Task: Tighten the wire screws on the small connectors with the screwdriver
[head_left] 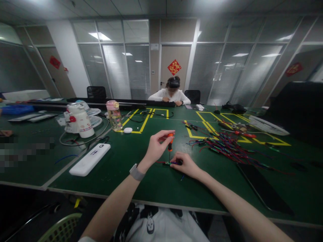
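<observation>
My left hand (158,145), with a watch at its wrist, grips the handle of an orange and black screwdriver (170,144). The screwdriver stands upright, its tip down at a small green circuit board (167,163) on the table. My right hand (185,164) rests on the tabletop and pinches the board's right end, where dark wires show by the fingers. A red wire leaves the board on the left. A short blue wire (182,178) lies just below my right hand.
A pile of wired boards (227,148) lies to the right, beside a dark flat panel (263,188). On the left are a white power bank (90,159), a white kettle (82,121) and a pink-lidded bottle (114,116). A person (171,92) works across the table.
</observation>
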